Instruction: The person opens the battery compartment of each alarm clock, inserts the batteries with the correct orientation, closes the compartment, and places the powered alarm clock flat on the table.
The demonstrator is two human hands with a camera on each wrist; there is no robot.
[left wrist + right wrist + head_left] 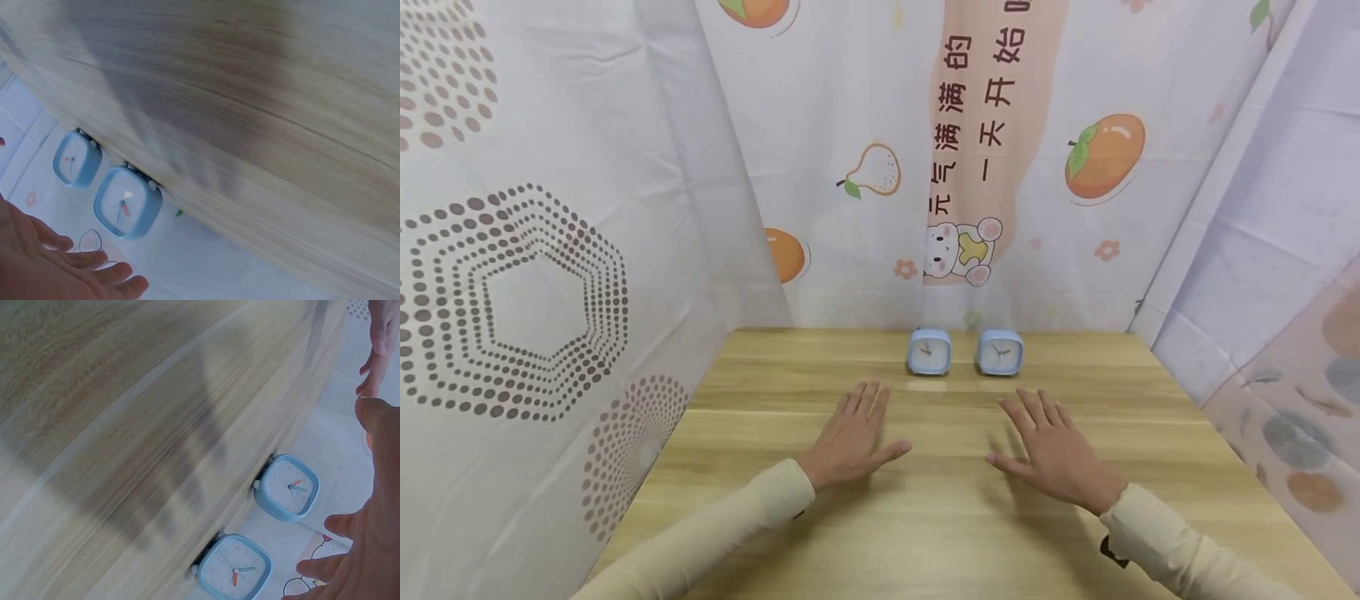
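Note:
Two light-blue alarm clocks with white faces stand side by side near the back of the wooden table: a left clock (929, 352) and a right clock (1000, 353). My left hand (853, 437) hovers palm down in front of the left clock, its fingers straight and thumb spread to the right. On the other side my right hand (1051, 450) is held above the table in front of the right clock, fingers extended, thumb pointing left. Neither hand touches a clock. Both wrist views show the hands' shadows on the wood, and the clocks' small feet.
The wooden table (925, 517) reaches back to a white curtain (850, 108) printed with fruit and lettering. More patterned cloth hangs at the left (550, 292) and the right (1285, 275). A dark band (1114, 552) shows at the right cuff.

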